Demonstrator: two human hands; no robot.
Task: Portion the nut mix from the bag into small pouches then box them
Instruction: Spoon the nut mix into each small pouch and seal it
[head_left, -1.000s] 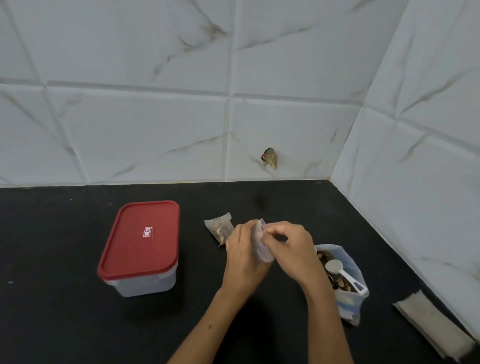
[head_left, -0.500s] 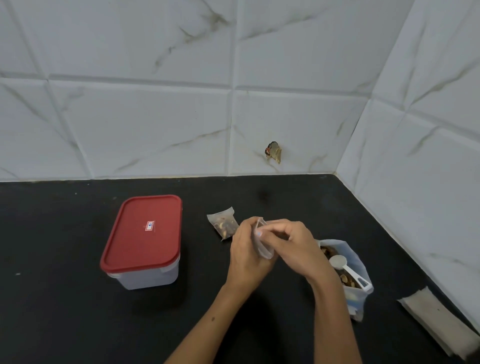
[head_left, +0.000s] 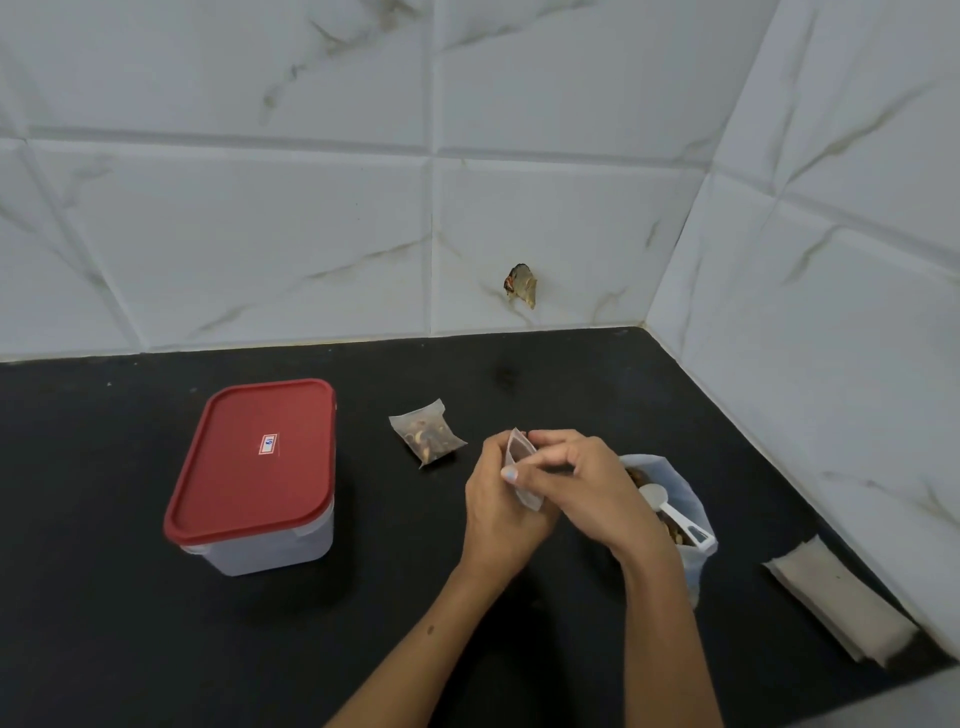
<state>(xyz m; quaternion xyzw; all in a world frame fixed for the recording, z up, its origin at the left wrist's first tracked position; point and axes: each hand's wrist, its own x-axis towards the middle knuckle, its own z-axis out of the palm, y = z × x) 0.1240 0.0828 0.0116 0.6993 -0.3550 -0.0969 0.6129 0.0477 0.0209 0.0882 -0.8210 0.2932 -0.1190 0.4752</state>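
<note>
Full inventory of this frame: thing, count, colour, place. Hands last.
box: 1, translucent with red lid, left on counter, shut
filled pouch: 1, clear with brown nut mix, centre, behind the hands
empty pouch: 1, clear, held between both hands
nut mix bag: 1, clear bluish, open, right of hands
scoop: 1, white, inside the bag
pouch stack: 1, pale, flat, far right by wall
counter: 1, black
wall tiles: white marble
left hand: 1, holds empty pouch
right hand: 1, pinches pouch top
</note>
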